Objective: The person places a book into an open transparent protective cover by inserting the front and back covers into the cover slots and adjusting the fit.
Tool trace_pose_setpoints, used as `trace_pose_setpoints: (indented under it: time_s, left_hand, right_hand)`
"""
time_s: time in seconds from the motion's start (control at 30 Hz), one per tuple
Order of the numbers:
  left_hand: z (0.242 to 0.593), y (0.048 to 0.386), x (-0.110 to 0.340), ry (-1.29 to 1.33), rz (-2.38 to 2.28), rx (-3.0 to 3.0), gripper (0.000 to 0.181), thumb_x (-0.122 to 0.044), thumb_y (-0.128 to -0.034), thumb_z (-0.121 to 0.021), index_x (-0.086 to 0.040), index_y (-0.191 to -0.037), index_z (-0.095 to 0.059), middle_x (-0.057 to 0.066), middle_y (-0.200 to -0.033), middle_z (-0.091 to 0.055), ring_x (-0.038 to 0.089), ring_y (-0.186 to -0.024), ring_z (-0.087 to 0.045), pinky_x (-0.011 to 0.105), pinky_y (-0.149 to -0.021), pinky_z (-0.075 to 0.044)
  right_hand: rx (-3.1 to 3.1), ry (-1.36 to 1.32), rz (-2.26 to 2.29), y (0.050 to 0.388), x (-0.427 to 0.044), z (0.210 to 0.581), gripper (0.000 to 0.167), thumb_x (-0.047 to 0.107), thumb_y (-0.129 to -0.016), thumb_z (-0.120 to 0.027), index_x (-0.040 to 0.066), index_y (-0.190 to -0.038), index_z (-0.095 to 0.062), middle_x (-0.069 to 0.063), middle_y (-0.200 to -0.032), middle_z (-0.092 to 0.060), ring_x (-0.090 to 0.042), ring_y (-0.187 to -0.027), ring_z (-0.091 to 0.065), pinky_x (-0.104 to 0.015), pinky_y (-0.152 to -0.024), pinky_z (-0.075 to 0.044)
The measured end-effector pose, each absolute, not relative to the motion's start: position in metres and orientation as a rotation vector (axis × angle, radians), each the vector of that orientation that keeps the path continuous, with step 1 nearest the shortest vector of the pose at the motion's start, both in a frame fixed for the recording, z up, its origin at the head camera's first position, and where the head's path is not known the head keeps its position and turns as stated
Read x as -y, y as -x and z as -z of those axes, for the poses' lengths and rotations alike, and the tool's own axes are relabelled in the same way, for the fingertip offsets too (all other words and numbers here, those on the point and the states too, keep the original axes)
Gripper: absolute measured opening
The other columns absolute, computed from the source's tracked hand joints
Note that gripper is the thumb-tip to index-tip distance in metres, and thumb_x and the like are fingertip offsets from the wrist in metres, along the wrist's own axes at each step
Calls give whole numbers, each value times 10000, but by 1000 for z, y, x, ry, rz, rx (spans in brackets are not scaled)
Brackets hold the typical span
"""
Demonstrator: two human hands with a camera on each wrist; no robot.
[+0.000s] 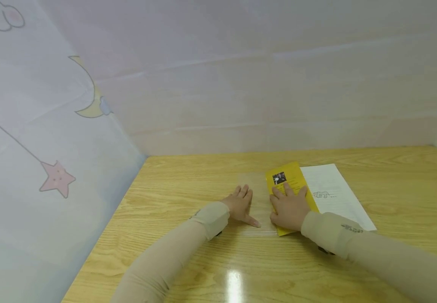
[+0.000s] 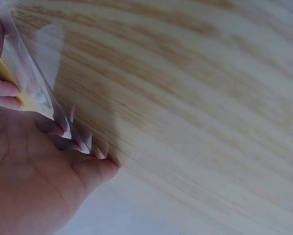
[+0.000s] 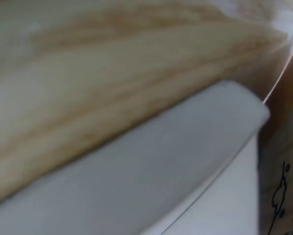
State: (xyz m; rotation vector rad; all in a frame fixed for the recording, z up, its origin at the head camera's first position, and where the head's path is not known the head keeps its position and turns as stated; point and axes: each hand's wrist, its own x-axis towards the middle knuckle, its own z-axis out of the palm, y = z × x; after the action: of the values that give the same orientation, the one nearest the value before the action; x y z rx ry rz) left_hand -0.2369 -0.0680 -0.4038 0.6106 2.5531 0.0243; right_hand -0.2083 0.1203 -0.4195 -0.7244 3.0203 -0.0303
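An open book with a yellow cover (image 1: 302, 181) and white pages (image 1: 333, 191) lies on the wooden table. A sheet of clear plastic film (image 1: 258, 185) stretches left from under or around the yellow cover; which of the two I cannot tell. My right hand (image 1: 290, 210) rests with spread fingers on the yellow cover. On the film lies my left hand (image 1: 239, 206), fingers extended and thumb pointing toward the book. In the left wrist view, the left hand's fingertips (image 2: 104, 171) touch the film's edge (image 2: 51, 93). The white pages (image 3: 151, 161) fill the lower part of the right wrist view.
The wooden table (image 1: 165, 181) extends around the book and both hands. A pale wall covering (image 1: 210, 101) rises behind it, and another with a star and a moon (image 1: 57, 179) stands at the left. A light reflection shows on the table near the front.
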Motion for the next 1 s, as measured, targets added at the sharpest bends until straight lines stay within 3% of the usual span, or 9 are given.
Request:
trace_pose_setpoints:
  time_s: [0.2,0.4,0.5,0.8,1.0]
  left_hand:
    - [402,237,68,-616,-23,-2549,1088,-626,-826,-641,-93,-1570,-54,85,-1622,63,256,-1476,56,415,-1173,-132]
    - [399,235,68,-614,-7,-2549,1073,-620,-835,-633,-90,-1570,-58,85,-1623,59,255,-1478,43,407,-1172,-137]
    - [398,235,68,-615,-2,-2549,1069,-621,-839,-630,-90,-1570,-59,84,-1623,57,253,-1478,39,401,-1172,-140]
    - [400,236,70,-629,-6,-2542,1073,-625,-837,-621,-84,-1569,-53,92,-1621,61,260,-1477,45,411,-1172,-134]
    - [404,238,71,-626,-26,-2540,1087,-631,-825,-630,-89,-1569,-51,89,-1620,65,262,-1475,54,415,-1171,-133]
  right_hand:
    - [-2952,798,17,221,-134,428,554,415,-949,-543,67,-1380,-547,-159,-1482,-428,-491,-1369,-285,-846,-902,-140]
    - [-2766,814,86,224,-147,415,835,641,-878,-549,81,-1481,-410,-158,-1555,-301,-474,-1409,-192,-829,-942,-74]
    - [-2712,787,148,222,-149,409,920,680,-848,-559,71,-1507,-354,-160,-1572,-259,-473,-1420,-147,-821,-954,-40]
    - [-2824,849,83,222,-149,420,921,712,-841,-515,66,-1486,-395,-157,-1557,-296,-477,-1405,-200,-822,-946,-117]
    - [-2861,887,130,224,-150,435,928,719,-860,-469,54,-1498,-362,-174,-1564,-267,-488,-1408,-176,-833,-936,-80]
